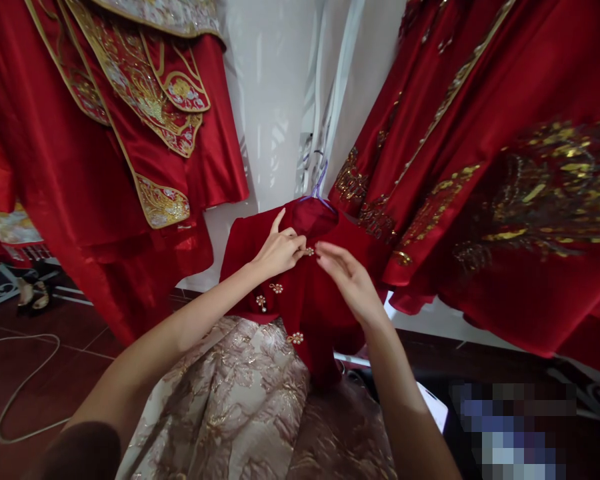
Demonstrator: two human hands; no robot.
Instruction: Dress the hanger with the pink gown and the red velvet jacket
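A dark red velvet jacket (325, 313) with short sleeves hangs on a purple hanger (320, 185) in front of me. Thumb and fingers of my left hand (280, 252) are closed at a jewelled flower button (309, 251) near the neckline, one finger pointing up. Just right of that button is my right hand (346, 273), its fingers loosely stretched and slightly bent, close to the velvet; contact is hard to see. Lower on the front are more flower buttons, one with a drop (261, 304) and another at the hem (295, 339). A brocade skirt (230, 393) shows below the jacket.
Red embroidered gowns hang at left (130, 133) and right (480, 173) against a white wall (270, 87). A pale cable (27, 393) curls over the tiled floor. Shoes (33, 297) stand far left. A white phone-like object (433, 405) lies by my right forearm.
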